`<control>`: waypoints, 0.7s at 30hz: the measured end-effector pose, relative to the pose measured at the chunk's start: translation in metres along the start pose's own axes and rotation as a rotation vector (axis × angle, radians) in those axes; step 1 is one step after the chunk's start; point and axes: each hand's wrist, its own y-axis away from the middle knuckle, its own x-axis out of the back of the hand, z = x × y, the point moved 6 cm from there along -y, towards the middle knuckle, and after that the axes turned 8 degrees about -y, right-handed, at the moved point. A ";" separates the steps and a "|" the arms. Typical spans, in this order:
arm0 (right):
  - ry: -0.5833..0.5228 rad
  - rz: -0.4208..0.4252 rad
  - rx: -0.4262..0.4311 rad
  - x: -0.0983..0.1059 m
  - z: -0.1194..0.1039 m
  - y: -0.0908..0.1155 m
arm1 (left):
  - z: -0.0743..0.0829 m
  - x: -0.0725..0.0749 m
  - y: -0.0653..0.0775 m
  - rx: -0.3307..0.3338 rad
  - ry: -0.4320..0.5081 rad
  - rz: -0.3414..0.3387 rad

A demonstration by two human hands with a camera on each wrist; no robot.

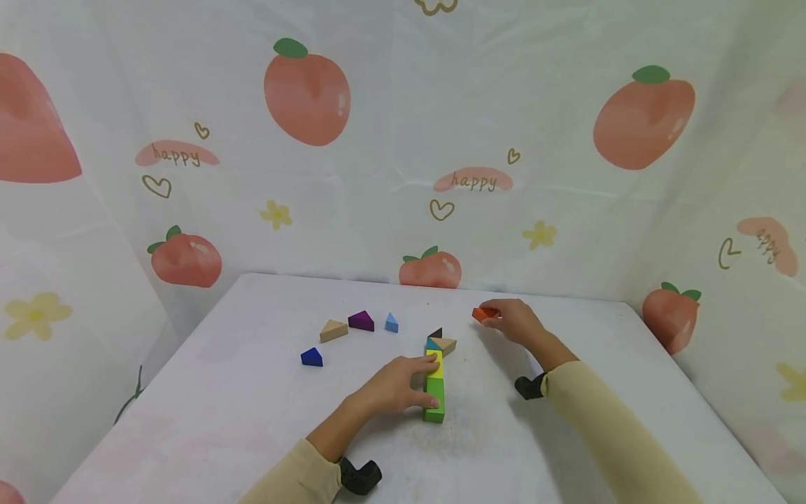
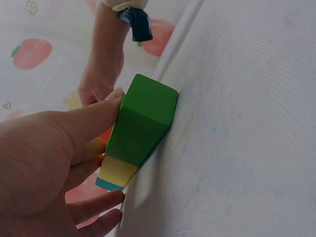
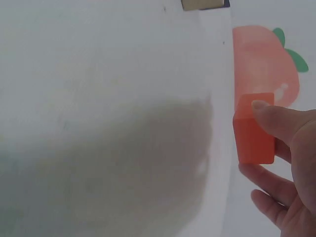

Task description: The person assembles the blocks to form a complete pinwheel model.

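Near the middle of the table, a green block and a yellow block lie end to end in a row. Beyond them sit a small teal triangular block, a wood-coloured triangular block and a dark brown one. My left hand rests on the row from its left side, thumb on the green block and a fairly straight forefinger on the yellow one. At the back right, my right hand pinches an orange block between thumb and fingers, above the table.
Left of the row lie loose blocks: a dark blue one, a wood-coloured triangle, a purple one and a light blue triangle. A fruit-printed curtain stands behind the white table.
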 end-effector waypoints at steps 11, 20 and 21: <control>0.001 -0.029 0.032 -0.022 -0.021 -0.015 | -0.002 -0.001 0.001 0.011 0.004 -0.009; -0.031 -0.059 0.034 -0.037 -0.031 -0.023 | -0.001 0.000 0.001 0.026 0.001 -0.005; -0.036 -0.062 0.033 -0.038 -0.032 -0.024 | -0.001 0.001 0.002 0.026 0.003 -0.004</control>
